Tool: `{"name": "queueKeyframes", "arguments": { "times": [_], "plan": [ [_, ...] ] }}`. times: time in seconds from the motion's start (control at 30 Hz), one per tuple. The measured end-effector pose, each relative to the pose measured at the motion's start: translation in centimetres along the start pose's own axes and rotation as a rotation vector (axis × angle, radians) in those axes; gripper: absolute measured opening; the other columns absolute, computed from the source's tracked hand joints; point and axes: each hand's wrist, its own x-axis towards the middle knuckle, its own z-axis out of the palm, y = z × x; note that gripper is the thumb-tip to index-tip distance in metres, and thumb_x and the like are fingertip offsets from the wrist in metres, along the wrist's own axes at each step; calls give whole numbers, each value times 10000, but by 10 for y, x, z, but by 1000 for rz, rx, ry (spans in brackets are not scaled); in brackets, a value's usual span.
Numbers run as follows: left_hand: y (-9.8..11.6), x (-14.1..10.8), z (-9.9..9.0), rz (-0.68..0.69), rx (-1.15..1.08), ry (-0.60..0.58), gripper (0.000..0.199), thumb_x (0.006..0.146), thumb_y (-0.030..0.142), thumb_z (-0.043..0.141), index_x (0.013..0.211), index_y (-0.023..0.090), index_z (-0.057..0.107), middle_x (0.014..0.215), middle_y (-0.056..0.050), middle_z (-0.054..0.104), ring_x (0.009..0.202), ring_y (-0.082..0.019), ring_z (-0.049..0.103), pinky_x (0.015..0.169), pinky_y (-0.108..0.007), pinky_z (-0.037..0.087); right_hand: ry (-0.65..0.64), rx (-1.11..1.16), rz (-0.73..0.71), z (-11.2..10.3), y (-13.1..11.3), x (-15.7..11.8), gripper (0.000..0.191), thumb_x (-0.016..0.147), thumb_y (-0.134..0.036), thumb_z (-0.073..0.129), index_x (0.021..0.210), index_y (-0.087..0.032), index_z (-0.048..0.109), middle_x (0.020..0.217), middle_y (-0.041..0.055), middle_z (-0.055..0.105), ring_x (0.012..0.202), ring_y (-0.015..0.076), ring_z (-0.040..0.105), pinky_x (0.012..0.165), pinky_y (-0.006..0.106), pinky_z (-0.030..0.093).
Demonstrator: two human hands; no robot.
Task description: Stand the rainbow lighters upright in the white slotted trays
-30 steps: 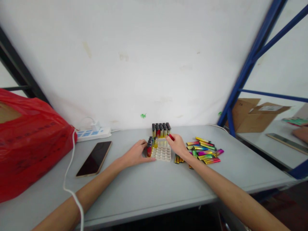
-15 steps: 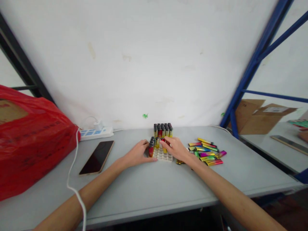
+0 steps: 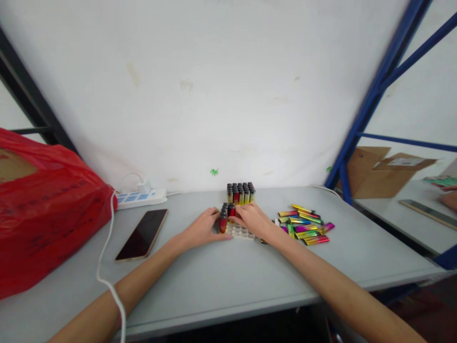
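A white tray with rows of holes (image 3: 240, 232) lies on the grey table, and coloured lighters with black tops (image 3: 223, 222) stand upright along its left side. My left hand (image 3: 205, 228) rests at the tray's left edge, thumb and fingers apart around the corner. My right hand (image 3: 253, 219) is over the tray, its fingers closed on a red lighter (image 3: 232, 211) beside the standing ones. Behind them stands a block of upright lighters (image 3: 241, 194). Several shiny lighters (image 3: 306, 227) lie loose to the right of my right hand.
A phone (image 3: 142, 235) and a white power strip (image 3: 142, 197) are on the left, near a red plastic bag (image 3: 50, 214). A white cable (image 3: 106, 247) crosses my left forearm. Blue shelf posts and an open cardboard box (image 3: 371, 174) stand at the right.
My right hand has moved slightly left with the lighter, which now stands close to the row at the tray's left. My left hand has stayed at the tray's edge.
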Motion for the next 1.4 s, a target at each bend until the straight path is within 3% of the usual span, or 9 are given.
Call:
{"name": "queueKeyframes", "arguments": {
  "times": [0.23, 0.4, 0.57, 0.73, 0.9, 1.0, 1.13, 1.27, 1.4],
  "plan": [
    [3, 1, -3, 13, -9, 3, 648, 746, 743, 807, 1078, 188, 758, 1146, -140, 712, 1099, -371, 677, 1028, -475, 569, -12, 174, -31, -32, 51, -23, 286, 1104, -304, 507, 1007, -173, 742, 992, 103, 749, 943, 229, 678, 940, 354, 496],
    [3, 1, -4, 14, 16, -29, 657, 773, 763, 773, 1079, 182, 740, 1155, -141, 700, 1111, -363, 670, 1034, -477, 568, -127, 74, 181, -68, 114, -56, 295, 965, -102, 589, 1179, -161, 783, 1238, 152, 758, 1201, 270, 686, 1116, 406, 481],
    [5, 1, -4, 4, -10, -31, 656, 764, 757, 784, 1085, 187, 739, 1164, -146, 700, 1117, -366, 662, 1048, -495, 562, -258, 87, 391, -81, 143, -74, 324, 845, -144, 746, 1157, -183, 824, 1210, 139, 798, 1126, 299, 745, 1014, 369, 547],
    [7, 1, -6, 5, -10, -27, 646, 761, 752, 785, 1078, 190, 743, 1164, -150, 700, 1125, -378, 665, 1051, -501, 562, -313, 173, 399, -70, 140, -64, 207, 804, -114, 734, 964, -186, 844, 945, 101, 833, 869, 265, 762, 841, 335, 561],
    [7, 1, -6, 17, -8, -14, 639, 766, 776, 765, 1041, 200, 744, 1142, -131, 704, 1092, -362, 675, 1036, -485, 567, -61, 186, 248, -63, 124, -52, 152, 916, -244, 655, 966, -160, 772, 992, 131, 777, 921, 247, 701, 887, 359, 535],
    [5, 1, -5, 18, -4, -9, 657, 758, 781, 767, 1046, 191, 741, 1131, -133, 701, 1087, -361, 672, 1021, -494, 574, 30, 358, 244, -61, 112, -49, 273, 999, -386, 554, 1066, -161, 695, 984, 101, 739, 829, 204, 671, 810, 339, 540],
    [5, 1, -5, 7, -9, -4, 651, 747, 769, 784, 1053, 196, 745, 1134, -137, 702, 1089, -359, 669, 1032, -490, 569, 70, 575, 332, -61, 96, -44, 478, 1012, -586, 471, 1177, -175, 652, 733, -19, 633, 557, 143, 523, 587, 280, 443],
    [6, 1, -5, -7, -1, -19, 655, 741, 762, 794, 1068, 197, 745, 1143, -143, 701, 1108, -369, 667, 1047, -484, 562, 224, 686, 400, -55, 78, -34, 564, 869, -712, 642, 1007, -172, 724, 652, -37, 548, 562, 130, 431, 538, 266, 340],
    [6, 1, -5, 2, -8, -7, 654, 738, 768, 793, 1058, 199, 751, 1115, -128, 707, 1078, -364, 674, 1017, -474, 574, 273, 937, 510, -38, 60, -25, 664, 748, -845, 689, 745, -185, 615, 609, -54, 457, 562, 109, 359, 534, 264, 310]
  ]
}}
